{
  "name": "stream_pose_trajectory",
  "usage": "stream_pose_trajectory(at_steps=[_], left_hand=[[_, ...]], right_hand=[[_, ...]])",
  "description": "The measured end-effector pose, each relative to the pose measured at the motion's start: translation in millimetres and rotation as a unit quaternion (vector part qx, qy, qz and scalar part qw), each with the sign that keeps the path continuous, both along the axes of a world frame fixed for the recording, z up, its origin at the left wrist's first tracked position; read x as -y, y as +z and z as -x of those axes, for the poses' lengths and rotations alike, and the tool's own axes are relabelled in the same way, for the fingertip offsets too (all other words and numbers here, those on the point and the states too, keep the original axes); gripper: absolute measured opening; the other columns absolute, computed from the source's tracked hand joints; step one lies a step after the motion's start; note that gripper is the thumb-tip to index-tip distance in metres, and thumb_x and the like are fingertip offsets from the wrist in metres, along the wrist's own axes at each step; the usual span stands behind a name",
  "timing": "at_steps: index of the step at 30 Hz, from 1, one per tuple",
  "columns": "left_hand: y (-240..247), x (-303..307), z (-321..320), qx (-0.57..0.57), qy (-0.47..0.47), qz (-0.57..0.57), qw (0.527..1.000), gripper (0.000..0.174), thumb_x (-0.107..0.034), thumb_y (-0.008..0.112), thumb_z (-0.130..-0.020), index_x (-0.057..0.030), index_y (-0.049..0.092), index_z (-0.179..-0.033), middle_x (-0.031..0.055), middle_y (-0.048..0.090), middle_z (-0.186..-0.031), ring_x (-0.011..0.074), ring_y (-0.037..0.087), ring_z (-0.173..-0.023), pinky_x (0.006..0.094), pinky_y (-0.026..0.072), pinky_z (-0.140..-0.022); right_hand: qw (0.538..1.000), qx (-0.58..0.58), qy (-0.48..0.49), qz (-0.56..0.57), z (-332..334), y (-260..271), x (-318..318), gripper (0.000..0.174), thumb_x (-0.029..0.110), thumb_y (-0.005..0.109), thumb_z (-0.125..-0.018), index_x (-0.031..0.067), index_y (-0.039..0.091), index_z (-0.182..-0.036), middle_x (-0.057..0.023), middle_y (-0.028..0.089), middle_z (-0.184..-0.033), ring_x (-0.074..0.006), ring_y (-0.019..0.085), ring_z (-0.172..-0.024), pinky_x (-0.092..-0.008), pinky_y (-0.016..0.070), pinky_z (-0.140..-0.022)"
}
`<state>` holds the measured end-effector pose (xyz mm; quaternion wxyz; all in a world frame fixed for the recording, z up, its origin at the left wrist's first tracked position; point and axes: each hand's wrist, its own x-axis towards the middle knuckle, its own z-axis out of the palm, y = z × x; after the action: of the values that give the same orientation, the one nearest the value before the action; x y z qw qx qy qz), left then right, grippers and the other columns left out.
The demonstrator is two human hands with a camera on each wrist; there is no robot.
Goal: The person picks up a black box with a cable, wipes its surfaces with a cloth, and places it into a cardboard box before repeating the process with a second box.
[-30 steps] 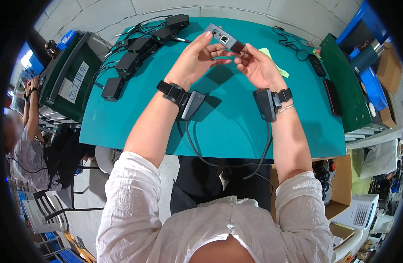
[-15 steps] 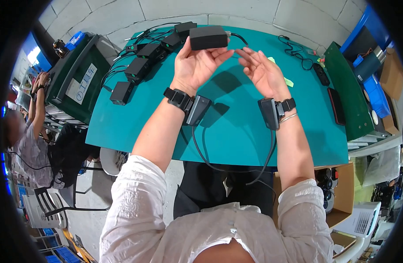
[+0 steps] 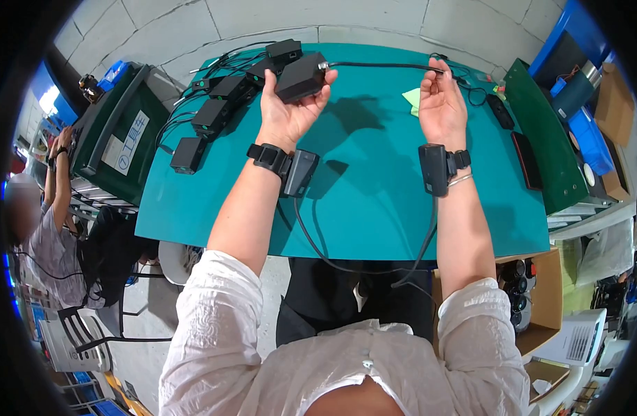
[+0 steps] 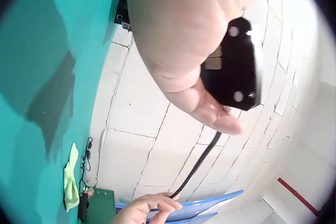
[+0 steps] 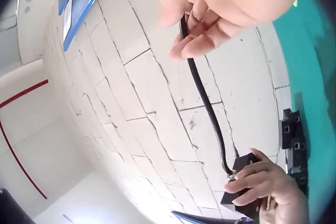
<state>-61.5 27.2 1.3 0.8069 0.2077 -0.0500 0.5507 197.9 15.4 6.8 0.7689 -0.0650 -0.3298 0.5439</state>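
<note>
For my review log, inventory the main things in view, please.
Table: one, teal, centre
Held box: one, black, above table
Attached cable: one, black, held box's right
Resting boxes: at least five, black, table's left
Loose cables: several, black, beside resting boxes
Sheet: one, light green, table's right
Coiled cord: one, black, far right
Side units: two, green, flanking table
Left fingers: one set, bare, around held box
Right fingers: one set, bare, holding attached cable

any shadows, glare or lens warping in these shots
Head view: dark shadows fall on the teal tabletop, its far edge bowed, the picture's corners black; left wrist view: the left hand looks soft and bright, the black box very dark; right wrist view: glare at lower left, the block wall curving.
</note>
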Motion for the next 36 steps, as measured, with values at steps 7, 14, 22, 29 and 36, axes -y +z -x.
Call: stream_pose_trajectory(at_steps=[7,14,22,29,36], left_hand=[[-12.2,-20.9,7.8,-0.021,-0.009,0.162,0.986,0.054,-0.026,0.049,-0.092,0.0173,0.034,-0.121,0.0319,0.045,-0.118,0.0478,0.051,-0.110,0.0482,0.0526,-0.091],[-23.6,-26.8,14.8,-0.024,0.102,0.233,0.967,0.054,-0.020,0.043,-0.090,0.0192,0.030,-0.125,0.0338,0.044,-0.122,0.0417,0.053,-0.107,0.0426,0.0518,-0.089],[-27.5,-30.6,20.0,0.010,0.208,0.250,0.945,0.051,-0.020,0.038,-0.089,0.0193,0.033,-0.120,0.0324,0.048,-0.115,0.0427,0.053,-0.103,0.0478,0.0500,-0.089],[-28.6,-30.9,19.8,0.016,0.237,0.242,0.941,0.049,-0.020,0.038,-0.088,0.0181,0.035,-0.119,0.0315,0.048,-0.114,0.0422,0.053,-0.104,0.0502,0.0497,-0.090],[-31.1,-33.2,20.4,-0.019,0.256,0.219,0.941,0.048,-0.021,0.036,-0.090,0.0175,0.033,-0.119,0.0317,0.046,-0.117,0.0436,0.050,-0.108,0.0533,0.0468,-0.094]], right_hand=[[0.977,0.138,-0.148,0.065,3.3,-3.8,2.5,0.020,0.013,0.060,-0.091,-0.0007,0.058,-0.105,-0.0158,0.065,-0.103,-0.0192,0.065,-0.082,-0.0279,0.0539,-0.069],[0.921,0.321,-0.220,0.009,24.0,3.7,14.4,0.011,0.010,0.057,-0.092,-0.0011,0.056,-0.095,-0.0144,0.067,-0.093,-0.0212,0.068,-0.079,-0.0273,0.0554,-0.069],[0.969,0.213,-0.127,0.021,26.0,-7.1,4.8,0.013,0.010,0.049,-0.096,0.0004,0.053,-0.104,-0.0150,0.061,-0.104,-0.0214,0.064,-0.090,-0.0310,0.0542,-0.079],[0.974,0.185,-0.120,0.050,20.5,-6.7,5.2,0.014,0.010,0.047,-0.096,-0.0001,0.053,-0.105,-0.0152,0.061,-0.105,-0.0211,0.063,-0.089,-0.0318,0.0532,-0.081],[0.900,0.387,-0.201,-0.006,29.7,-5.0,12.0,0.011,0.010,0.049,-0.095,0.0017,0.055,-0.098,-0.0096,0.064,-0.096,-0.0169,0.064,-0.083,-0.0310,0.0546,-0.075]])
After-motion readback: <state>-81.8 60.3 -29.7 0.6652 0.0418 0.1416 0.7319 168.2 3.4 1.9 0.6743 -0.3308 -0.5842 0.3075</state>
